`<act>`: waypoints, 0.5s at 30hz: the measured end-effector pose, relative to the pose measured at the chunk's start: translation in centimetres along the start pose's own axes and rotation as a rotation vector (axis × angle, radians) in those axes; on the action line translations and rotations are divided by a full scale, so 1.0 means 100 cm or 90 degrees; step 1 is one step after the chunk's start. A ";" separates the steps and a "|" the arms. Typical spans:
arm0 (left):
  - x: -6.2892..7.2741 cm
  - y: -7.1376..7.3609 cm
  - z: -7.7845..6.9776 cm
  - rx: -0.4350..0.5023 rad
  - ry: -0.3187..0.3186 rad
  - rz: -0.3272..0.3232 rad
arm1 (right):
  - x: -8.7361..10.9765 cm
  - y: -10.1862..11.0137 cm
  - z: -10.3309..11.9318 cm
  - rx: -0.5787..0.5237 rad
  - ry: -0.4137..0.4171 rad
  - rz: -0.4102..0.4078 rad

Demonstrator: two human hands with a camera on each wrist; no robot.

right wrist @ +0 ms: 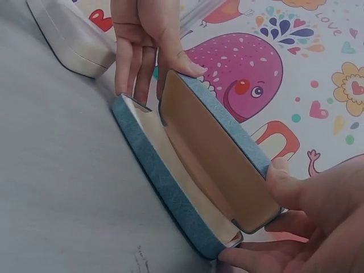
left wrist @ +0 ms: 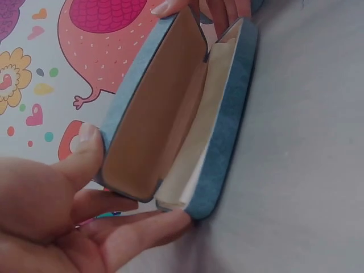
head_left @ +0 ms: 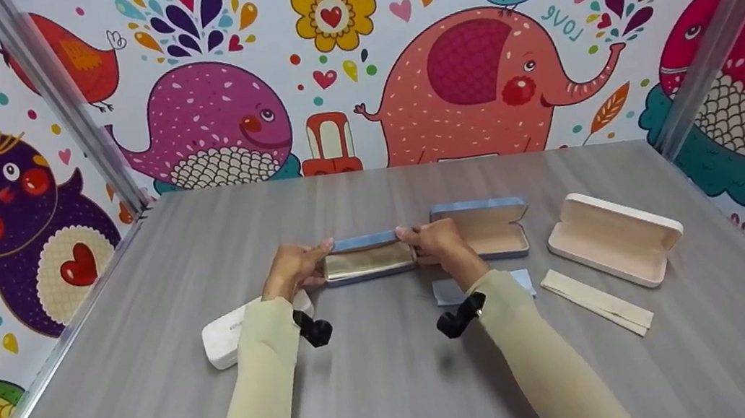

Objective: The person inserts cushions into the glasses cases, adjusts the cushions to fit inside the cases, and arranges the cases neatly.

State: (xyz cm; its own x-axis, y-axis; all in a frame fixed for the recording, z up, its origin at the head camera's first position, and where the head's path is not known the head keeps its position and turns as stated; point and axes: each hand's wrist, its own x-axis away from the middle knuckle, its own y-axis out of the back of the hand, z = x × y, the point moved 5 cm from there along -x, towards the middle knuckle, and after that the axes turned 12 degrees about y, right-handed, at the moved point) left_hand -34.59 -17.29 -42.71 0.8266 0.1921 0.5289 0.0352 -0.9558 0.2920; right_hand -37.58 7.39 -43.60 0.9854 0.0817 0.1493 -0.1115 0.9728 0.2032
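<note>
A blue eyeglass case stands with its lid raised on the grey table, its tan inside facing me. Something cream, apparently a folded cloth, lies within the base. My left hand grips the left end, thumb on the lid's edge and fingers by the base. At the other end, my right hand holds the case the same way. Both wrist views show the thumbs on the lid of the blue case and the fingers low at its ends; a blue outer wall faces the right wrist camera.
Behind my right hand is another blue case, lid up. A light blue cloth lies partly under my right wrist. Farther right are an opened white case and a folded cream cloth. A closed white case sits beside my left forearm.
</note>
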 end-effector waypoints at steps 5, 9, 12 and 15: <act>0.000 0.000 0.003 0.006 -0.016 0.002 | 0.000 0.001 -0.003 0.002 0.007 -0.001; 0.002 -0.001 0.004 -0.009 -0.029 0.005 | 0.000 0.001 -0.006 0.000 0.014 -0.002; 0.002 -0.001 0.004 -0.022 -0.037 0.004 | 0.000 0.001 -0.007 -0.003 0.020 0.001; 0.002 -0.001 0.005 -0.024 -0.039 -0.002 | 0.000 0.001 -0.008 -0.006 0.027 0.008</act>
State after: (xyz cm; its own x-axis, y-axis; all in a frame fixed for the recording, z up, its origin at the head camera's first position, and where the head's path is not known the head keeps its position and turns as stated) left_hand -34.10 -17.29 -43.01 0.8594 0.1795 0.4788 0.0169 -0.9458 0.3243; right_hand -37.47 7.67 -44.40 0.9885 0.1027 0.1109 -0.1227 0.9736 0.1923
